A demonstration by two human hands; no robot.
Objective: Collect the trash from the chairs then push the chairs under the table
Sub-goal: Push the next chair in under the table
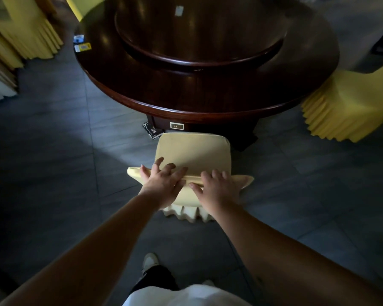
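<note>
Push step: left hand (161,184) and right hand (217,187) lie on the chair (191,151) backrest top, fingers spread over its edge. Seat bare, near the table (208,107). Next: straight shove under.

A restaurant banquet room: round dark table (208,100) with turntable (199,38), chairs in yellow pleated covers (349,107).

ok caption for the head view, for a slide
Both hands, left and right, on the back of a cream chair facing the dark round table.
</note>
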